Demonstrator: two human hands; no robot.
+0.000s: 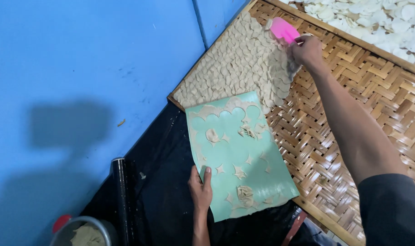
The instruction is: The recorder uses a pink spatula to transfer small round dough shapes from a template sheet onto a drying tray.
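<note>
My left hand grips the near edge of the green sheet, which bears dough scraps. My right hand holds a pink scraper over overlapping raw dough discs on the woven bamboo tray; its handle is hidden in my fist

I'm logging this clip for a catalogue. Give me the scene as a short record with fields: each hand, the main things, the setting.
left hand: grips the lower edge of the green sheet
right hand: holds a pink scraper at the dough pieces
green sheet: tilted, with dough scraps stuck on it
dough pieces: overlapping rows on the woven tray
far tray: white pieces
setting: blue floor, black plastic, pot at bottom left
</note>
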